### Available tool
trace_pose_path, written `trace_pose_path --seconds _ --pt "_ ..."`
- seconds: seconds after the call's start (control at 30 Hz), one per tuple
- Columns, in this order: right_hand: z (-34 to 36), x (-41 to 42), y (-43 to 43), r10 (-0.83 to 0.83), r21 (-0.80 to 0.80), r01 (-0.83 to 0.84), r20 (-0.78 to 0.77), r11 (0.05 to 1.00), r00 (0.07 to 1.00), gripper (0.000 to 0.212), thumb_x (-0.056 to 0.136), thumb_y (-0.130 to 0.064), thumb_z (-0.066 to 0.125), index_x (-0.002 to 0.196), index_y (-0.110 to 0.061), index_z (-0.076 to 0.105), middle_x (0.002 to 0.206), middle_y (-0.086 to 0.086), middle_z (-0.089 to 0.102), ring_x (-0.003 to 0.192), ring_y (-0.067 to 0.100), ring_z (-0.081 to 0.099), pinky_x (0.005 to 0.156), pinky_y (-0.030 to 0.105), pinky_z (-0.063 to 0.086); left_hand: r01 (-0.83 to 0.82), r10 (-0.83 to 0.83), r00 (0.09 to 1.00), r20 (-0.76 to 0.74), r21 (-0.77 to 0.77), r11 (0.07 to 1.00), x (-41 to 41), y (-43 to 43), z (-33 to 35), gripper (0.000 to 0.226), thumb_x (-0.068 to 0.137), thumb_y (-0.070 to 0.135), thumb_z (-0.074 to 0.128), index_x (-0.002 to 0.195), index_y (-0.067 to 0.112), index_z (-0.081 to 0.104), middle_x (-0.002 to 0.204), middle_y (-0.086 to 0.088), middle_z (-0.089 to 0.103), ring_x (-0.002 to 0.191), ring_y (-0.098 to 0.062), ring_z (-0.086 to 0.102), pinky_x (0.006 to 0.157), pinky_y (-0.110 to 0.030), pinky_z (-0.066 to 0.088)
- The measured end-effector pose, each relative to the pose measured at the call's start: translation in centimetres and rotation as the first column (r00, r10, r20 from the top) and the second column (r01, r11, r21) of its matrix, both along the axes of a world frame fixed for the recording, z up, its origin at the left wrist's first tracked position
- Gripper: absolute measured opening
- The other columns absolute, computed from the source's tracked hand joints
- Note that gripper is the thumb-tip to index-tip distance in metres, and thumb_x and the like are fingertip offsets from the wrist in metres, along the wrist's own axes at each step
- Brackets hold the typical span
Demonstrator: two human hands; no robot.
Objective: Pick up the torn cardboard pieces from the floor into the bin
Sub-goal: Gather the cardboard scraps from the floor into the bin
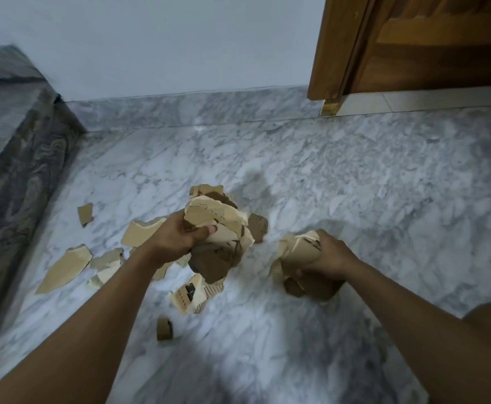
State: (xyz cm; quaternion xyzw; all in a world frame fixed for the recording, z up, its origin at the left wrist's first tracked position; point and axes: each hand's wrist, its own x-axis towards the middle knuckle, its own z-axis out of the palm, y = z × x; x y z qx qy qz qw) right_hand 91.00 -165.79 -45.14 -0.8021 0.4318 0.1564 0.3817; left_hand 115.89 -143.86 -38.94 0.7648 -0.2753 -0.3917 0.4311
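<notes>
The left grip point(180, 237) is curled tight round a thick wad of torn cardboard point(218, 217), thumb pressed on its front, above the marble floor point(355, 185). The right grip point(330, 255) clenches a smaller wad point(296, 255) (fingertips hidden beneath it). Loose pieces point(63, 268) lie scattered on the floor at left, some partly covered by the left forearm point(107, 301).

The floor point(355, 170) and skirting point(194, 109) are smooth grey-white marble with a faint gloss. The torn cardboard pieces point(63, 266) are matt, brown on one face, pale and rough-edged where ripped. The door point(427, 53) is varnished wood. The wall point(165, 39) is smooth matt paint.
</notes>
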Motion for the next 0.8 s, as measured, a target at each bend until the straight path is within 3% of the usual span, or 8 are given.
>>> trace_pose_path --seconds 0.13,0.23,0.33,0.47,0.53,0.6,0.7,0.8 --pt "2.1 1.4 -0.9 -0.043 -0.015 0.044 0.075 0.999 0.996 0.09 0.048 -0.055 0.091 0.124 -0.022 0.057 0.117 -0.004 0.064 0.108 0.021 0.062 0.086 0.035 0.054 -0.086 0.085 0.993 -0.079 -0.016 0.996 1.6 1.7 1.3 0.035 0.09 0.019 0.07 0.123 0.019 0.061 0.109 -0.001 0.074 0.098 -0.02 0.072 0.072 -0.045 0.061" --pt "3.9 4.4 -1.0 -0.049 0.05 0.042 0.143 0.998 0.989 0.062 0.052 -0.039 0.097 0.104 -0.022 0.069 0.099 -0.005 0.072 0.096 0.016 0.067 0.077 0.03 0.054 -0.125 0.124 0.985 -0.121 0.0 0.992 3.0 3.4 1.8 0.042 0.087 0.017 0.073 0.126 0.02 0.058 0.113 -0.004 0.072 0.102 -0.026 0.07 0.071 -0.052 0.061" --pt "4.8 8.2 0.3 -0.013 0.104 -0.005 0.176 0.995 0.984 0.056 0.053 -0.034 0.099 0.099 -0.021 0.07 0.098 -0.004 0.073 0.094 0.015 0.067 0.072 0.025 0.047 -0.151 0.153 0.979 -0.138 0.022 0.988 3.7 5.6 1.5 0.047 0.082 0.014 0.078 0.125 0.022 0.059 0.114 -0.003 0.072 0.104 -0.024 0.07 0.076 -0.05 0.061" --pt "2.6 12.7 2.3 -0.001 0.126 -0.013 0.111 0.992 0.994 0.058 0.059 -0.033 0.097 0.105 -0.012 0.069 0.109 0.004 0.069 0.106 0.023 0.065 0.08 0.027 0.049 -0.147 0.168 0.965 -0.2 0.114 0.982 4.0 9.0 0.6 0.036 0.081 0.008 0.077 0.116 0.011 0.067 0.106 -0.006 0.075 0.1 -0.028 0.071 0.079 -0.045 0.061" --pt "0.7 14.4 3.0 0.018 0.03 -0.018 0.001 0.999 1.0 0.082 0.06 -0.043 0.094 0.128 -0.013 0.058 0.134 0.012 0.051 0.124 0.032 0.052 0.095 0.035 0.048 -0.117 0.145 0.975 -0.169 0.166 0.979 4.2 10.7 0.0 0.027 0.081 0.009 0.077 0.108 0.008 0.071 0.097 -0.006 0.076 0.082 -0.023 0.072 0.064 -0.035 0.059" --pt "-1.0 15.4 3.7 0.052 -0.07 -0.057 -0.071 0.996 0.996 0.097 0.063 -0.049 0.09 0.142 -0.019 0.044 0.145 0.013 0.034 0.131 0.037 0.039 0.103 0.043 0.043 -0.086 0.117 0.983 -0.139 0.208 0.974 4.3 12.1 -0.9 0.02 0.082 0.009 0.077 0.101 0.007 0.073 0.08 -0.005 0.072 0.059 -0.012 0.061 0.046 -0.024 0.043" --pt "-2.6 15.8 4.2 0.04 -0.113 -0.047 -0.062 0.992 0.997 0.098 0.063 -0.051 0.089 0.142 -0.019 0.041 0.143 0.01 0.042 0.131 0.037 0.041 0.103 0.046 0.043 -0.068 0.105 0.984 -0.141 0.246 0.967 4.3 13.4 -2.6 0.019 0.083 0.002 0.073 0.102 0.005 0.072 0.074 0.0 0.071 0.051 -0.003 0.058 0.041 -0.018 0.038" --pt "-3.3 15.5 4.1 0.01 -0.069 -0.012 -0.031 0.998 0.999 0.091 0.064 -0.048 0.089 0.136 -0.018 0.043 0.133 0.008 0.055 0.124 0.035 0.05 0.1 0.044 0.047 -0.044 0.082 0.987 -0.135 0.265 0.963 4.3 13.7 -3.5 0.03 0.082 -0.001 0.074 0.11 0.009 0.07 0.093 -0.011 0.075 0.07 -0.012 0.067 0.049 -0.02 0.046"
